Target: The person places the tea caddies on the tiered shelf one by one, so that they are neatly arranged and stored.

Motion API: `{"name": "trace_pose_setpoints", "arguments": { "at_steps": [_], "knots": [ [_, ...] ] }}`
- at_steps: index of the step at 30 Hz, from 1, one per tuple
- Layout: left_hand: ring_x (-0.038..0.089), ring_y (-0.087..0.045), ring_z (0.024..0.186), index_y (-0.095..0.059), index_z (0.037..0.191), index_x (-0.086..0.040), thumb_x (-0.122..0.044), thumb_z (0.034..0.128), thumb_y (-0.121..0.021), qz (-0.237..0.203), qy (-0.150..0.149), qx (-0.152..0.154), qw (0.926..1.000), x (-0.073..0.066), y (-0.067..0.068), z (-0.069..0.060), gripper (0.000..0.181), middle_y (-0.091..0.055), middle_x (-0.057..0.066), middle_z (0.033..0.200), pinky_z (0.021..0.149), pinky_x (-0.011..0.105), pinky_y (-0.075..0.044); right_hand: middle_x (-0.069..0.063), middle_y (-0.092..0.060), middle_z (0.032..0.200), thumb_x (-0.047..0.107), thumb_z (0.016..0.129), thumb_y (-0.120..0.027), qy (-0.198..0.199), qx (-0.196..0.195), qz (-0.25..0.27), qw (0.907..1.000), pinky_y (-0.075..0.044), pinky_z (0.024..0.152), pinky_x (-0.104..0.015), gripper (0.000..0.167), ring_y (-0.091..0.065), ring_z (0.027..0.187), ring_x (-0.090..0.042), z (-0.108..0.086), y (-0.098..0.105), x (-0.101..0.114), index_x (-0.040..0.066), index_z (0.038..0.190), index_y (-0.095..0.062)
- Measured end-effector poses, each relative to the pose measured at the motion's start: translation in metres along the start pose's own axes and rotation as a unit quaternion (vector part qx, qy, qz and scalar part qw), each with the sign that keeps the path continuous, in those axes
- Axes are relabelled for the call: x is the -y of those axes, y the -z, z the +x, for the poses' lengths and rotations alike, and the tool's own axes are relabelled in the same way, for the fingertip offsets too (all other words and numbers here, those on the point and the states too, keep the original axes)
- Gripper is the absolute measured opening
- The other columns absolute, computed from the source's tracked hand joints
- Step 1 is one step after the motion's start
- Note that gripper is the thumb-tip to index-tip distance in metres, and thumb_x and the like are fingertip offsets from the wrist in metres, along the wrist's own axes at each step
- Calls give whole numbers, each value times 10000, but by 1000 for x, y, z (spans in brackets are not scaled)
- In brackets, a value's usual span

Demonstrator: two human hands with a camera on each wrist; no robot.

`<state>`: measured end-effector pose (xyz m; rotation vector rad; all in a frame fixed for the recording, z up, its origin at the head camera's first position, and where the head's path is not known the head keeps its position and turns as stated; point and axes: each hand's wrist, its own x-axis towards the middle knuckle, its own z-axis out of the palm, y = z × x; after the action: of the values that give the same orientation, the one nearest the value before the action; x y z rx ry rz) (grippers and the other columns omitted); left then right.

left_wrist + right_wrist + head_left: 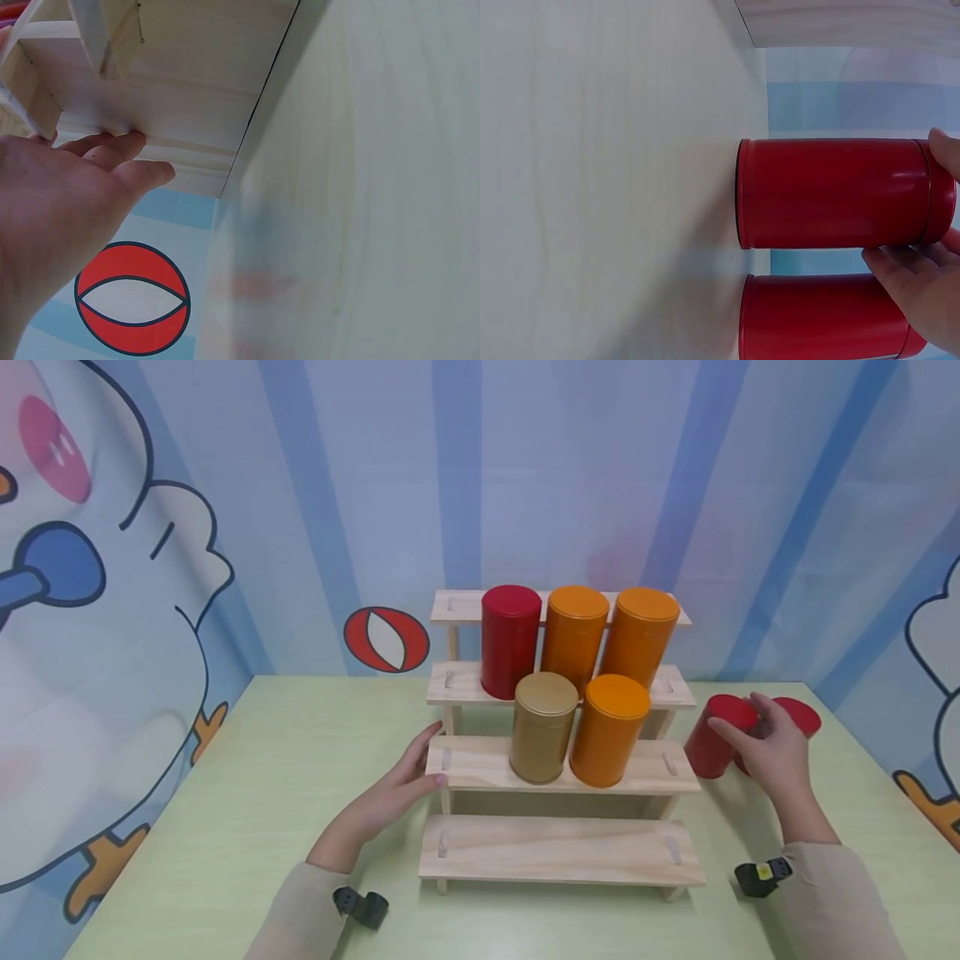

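My right hand (780,752) grips a red canister (708,747) near its lid, to the right of a wooden tiered rack (558,852). The right wrist view shows the thumb and fingers on opposite sides of this red canister (832,193). I cannot tell whether its base touches the table. Close beside it stands a second red canister (801,717), partly hidden by the hand. At the rack's left side, my left hand (386,802) holds the end of a middle shelf, thumb at its front edge. The left wrist view shows the left hand's fingers (124,150) beneath the board.
On an upper shelf stand a red canister (510,643) and two orange ones (573,639). One tier lower are a gold canister (543,731) and an orange canister (609,735). Behind the pale green table (247,827) hangs a striped blue backdrop (390,510).
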<state>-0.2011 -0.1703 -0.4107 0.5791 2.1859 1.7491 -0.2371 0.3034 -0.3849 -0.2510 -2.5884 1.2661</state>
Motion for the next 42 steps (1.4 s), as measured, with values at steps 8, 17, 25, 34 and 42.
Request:
{"name": "trace_pose_setpoints", "arguments": {
  "at_steps": [8, 17, 25, 34, 42],
  "knots": [
    [266, -31, 1488, -16, 1557, -245, -269, 986, -528, 0, 9, -8, 10000, -1, 0, 0, 767, 1, 46, 1623, 1160, 530, -168, -272, -355, 1480, 435, 899, -639, 70, -139, -190, 9997, -458, 942, -584, 855, -416, 1261, -476, -4, 7, 10, 51, 1530, -208],
    [262, -33, 1488, -12, 1556, -234, -263, 989, -523, -13, 19, -1, 10000, 0, 0, -1, 764, -2, 55, 1623, 1165, 515, -164, -249, -422, 1432, 477, 877, -650, 19, -226, -183, 9996, -438, 644, -165, 852, -453, 1198, -421, -16, 21, 25, 96, 1528, -253],
    [262, -40, 1488, -19, 1557, -245, -272, 990, -520, 39, 41, -31, 10000, 0, 0, -1, 757, -13, 48, 1624, 1162, 525, -165, -259, -409, 1444, 498, 871, -645, 7, -172, -267, 9995, -444, 596, -160, 848, -456, 1206, -444, -35, 38, 45, 105, 1523, -272],
    [261, -31, 1489, -19, 1556, -245, -275, 988, -520, 88, 55, -44, 9999, -3, 0, -1, 759, -6, 43, 1624, 1160, 532, -168, -307, -426, 1408, 387, 898, -654, 37, -380, -495, 9980, -415, 590, -160, 786, -496, 1143, -477, -59, 51, 70, 72, 1515, -283],
    [265, -30, 1488, -14, 1557, -236, -269, 987, -522, 57, 75, -30, 10000, -3, -1, -1, 764, -6, 49, 1624, 1159, 531, -173, -297, -433, 1395, 336, 882, -692, 93, -434, -511, 9977, -423, 552, -70, 797, -521, 916, -115, -78, 59, 82, 78, 1516, -285]
  ]
}}
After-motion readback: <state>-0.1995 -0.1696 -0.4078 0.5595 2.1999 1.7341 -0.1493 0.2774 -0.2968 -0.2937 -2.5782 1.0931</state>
